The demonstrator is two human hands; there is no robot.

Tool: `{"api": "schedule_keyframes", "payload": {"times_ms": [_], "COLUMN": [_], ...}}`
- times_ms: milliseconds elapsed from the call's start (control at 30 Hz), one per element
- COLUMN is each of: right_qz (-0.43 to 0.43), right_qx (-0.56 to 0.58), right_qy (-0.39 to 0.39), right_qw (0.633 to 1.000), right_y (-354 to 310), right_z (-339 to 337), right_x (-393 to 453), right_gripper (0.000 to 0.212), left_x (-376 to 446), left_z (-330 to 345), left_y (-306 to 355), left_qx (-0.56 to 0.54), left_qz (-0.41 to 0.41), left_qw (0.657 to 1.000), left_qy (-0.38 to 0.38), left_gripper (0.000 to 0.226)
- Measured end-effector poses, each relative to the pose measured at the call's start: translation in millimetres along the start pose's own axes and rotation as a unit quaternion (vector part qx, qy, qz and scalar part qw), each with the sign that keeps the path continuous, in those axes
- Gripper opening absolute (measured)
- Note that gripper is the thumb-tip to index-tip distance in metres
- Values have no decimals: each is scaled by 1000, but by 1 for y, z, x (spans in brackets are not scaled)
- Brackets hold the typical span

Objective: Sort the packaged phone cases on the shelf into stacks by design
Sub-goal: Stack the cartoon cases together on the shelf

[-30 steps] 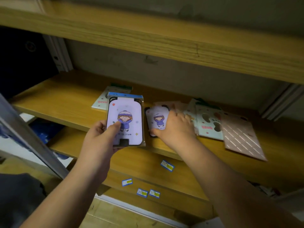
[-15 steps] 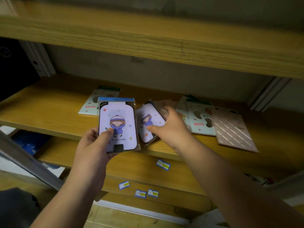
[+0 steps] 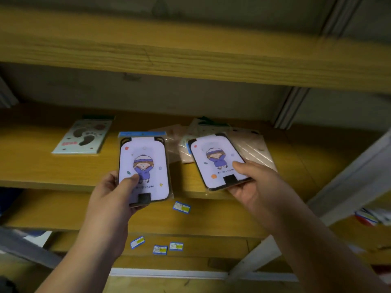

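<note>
My left hand [image 3: 115, 193] grips a packaged lilac phone case [image 3: 146, 153] printed with a cartoon child in a purple coat, thumb on its front. My right hand [image 3: 257, 187] holds a second lilac case [image 3: 215, 153] of the same design, tilted, lifted just off the wooden shelf [image 3: 42, 166]. A mint case with footprint shapes [image 3: 83, 137] lies flat at the left of the shelf. Behind the lifted case lies a loose pile: a pink case with diagonal white lines [image 3: 256, 149], a pale mint case [image 3: 203, 129] and a beige packet [image 3: 171, 134], partly hidden.
An upper wooden shelf board [image 3: 190, 60] overhangs close above. Below, lower shelf edges carry small blue-and-yellow price labels [image 3: 181, 207]. A grey metal upright [image 3: 347, 187] slants down at the right, and more packets [image 3: 368, 216] show at the lower right.
My right hand has picked the second lilac case up off the shelf and drawn it toward me and to the right. The left hand keeps its case. The camera has shifted left.
</note>
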State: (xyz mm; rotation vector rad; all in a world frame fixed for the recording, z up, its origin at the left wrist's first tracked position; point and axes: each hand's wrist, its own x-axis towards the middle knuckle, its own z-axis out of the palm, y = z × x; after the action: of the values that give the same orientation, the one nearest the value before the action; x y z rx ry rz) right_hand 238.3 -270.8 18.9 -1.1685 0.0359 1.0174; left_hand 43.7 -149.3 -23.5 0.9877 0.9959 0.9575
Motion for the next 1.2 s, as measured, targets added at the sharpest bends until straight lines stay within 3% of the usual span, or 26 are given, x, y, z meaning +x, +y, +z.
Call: {"api": "schedule_keyframes", "payload": {"times_ms": [167, 567, 900, 1200], "right_qz": [58, -27, -96, -140], "right_qx": [53, 2, 50, 127], "right_qy": [-87, -220, -110, -57], "right_qw": [993, 975, 988, 980], "right_y": [-14, -54, -115, -162], "right_z": [-48, -210, -390, -499], "right_x": [-45, -162, -223, -239], "right_gripper": [38, 34, 36, 44], "left_x": [-39, -202, -336, -384], "left_z": [28, 128, 260, 369], "left_y": [-3, -34, -84, -117], "left_qx": [19, 26, 25, 51], "left_qz": [2, -13, -38, -71], "left_qw": [1000, 996, 984, 961], "left_qy": [-15, -83, -172, -261], "left_gripper": [8, 9, 5, 22]}}
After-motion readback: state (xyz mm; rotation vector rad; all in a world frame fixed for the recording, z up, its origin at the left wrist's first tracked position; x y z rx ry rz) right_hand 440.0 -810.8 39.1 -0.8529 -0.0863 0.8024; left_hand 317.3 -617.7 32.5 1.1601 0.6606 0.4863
